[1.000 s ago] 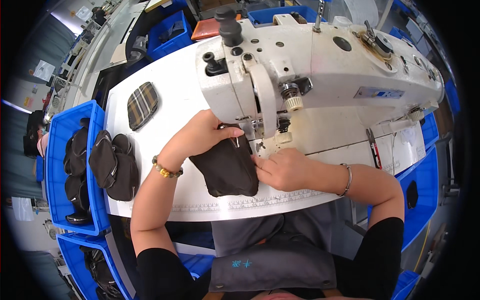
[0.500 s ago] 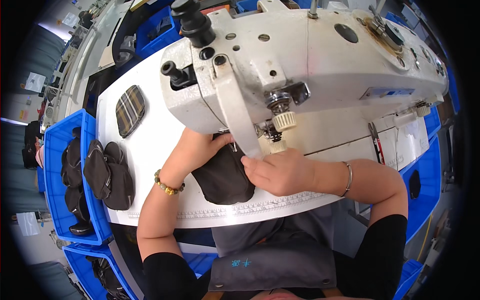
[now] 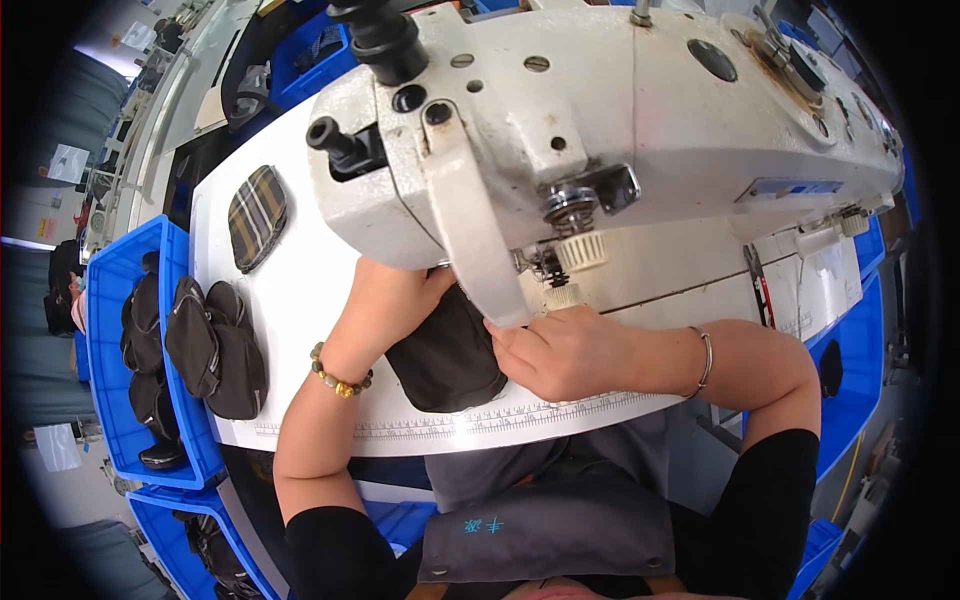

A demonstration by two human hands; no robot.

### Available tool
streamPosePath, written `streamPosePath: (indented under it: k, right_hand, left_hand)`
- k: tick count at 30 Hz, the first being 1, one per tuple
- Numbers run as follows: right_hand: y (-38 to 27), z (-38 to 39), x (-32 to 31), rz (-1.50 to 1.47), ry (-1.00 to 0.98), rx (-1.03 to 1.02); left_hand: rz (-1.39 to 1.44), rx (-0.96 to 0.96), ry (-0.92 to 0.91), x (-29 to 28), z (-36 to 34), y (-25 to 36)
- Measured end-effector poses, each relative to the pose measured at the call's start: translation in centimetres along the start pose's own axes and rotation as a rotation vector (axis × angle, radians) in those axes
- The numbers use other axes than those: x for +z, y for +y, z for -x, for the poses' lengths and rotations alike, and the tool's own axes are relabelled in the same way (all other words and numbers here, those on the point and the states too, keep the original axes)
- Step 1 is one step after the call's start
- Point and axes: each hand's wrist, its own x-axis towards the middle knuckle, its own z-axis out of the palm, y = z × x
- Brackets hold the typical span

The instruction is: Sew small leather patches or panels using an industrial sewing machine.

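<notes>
A dark brown fabric pouch lies flat on the white table under the head of a white sewing machine. At the pouch's upper left edge is my left hand, its thumb pressed on the cloth; the other fingertips are hidden beneath the machine head. My right hand pinches the pouch's right edge between thumb and curled fingers, just below the machine's curved white lever. The needle area is hidden behind that lever and the machine head.
Left on the table lie a plaid fabric piece and stacked dark pouches. A blue bin holding more dark pouches stands beyond the left edge. Red-handled pliers lie at right. A printed ruler strip follows the front edge.
My view has shifted slightly, so the machine head sits a little differently in the picture. Both hands keep their grip on the pouch, which has barely moved.
</notes>
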Motion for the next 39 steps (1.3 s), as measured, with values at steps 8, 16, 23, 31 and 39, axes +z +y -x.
streamPosePath:
  k: [8,16,23,31,39]
  right_hand:
    - [-0.2,-0.1,-0.4,-0.07,-0.07,0.062]
    - [-0.3,-0.5,-1.0,-0.104,-0.121,0.111]
    - [-0.5,-0.6,-0.9,-0.114,-0.14,0.138]
    - [0.9,-0.6,-0.9,0.055,-0.104,0.147]
    - [1.3,-1.0,-1.0,0.078,-0.132,0.17]
  left_hand:
    - [-0.153,0.119,0.095,0.4,0.0,-0.5]
    - [-0.054,0.06,0.119,0.9,-0.1,-0.4]
    - [-0.02,0.116,0.144,1.0,-0.5,-0.9]
    - [0.1,0.118,-0.022,1.6,-2.1,-2.0]
    - [0.2,0.339,0.151,5.8,-3.9,-7.6]
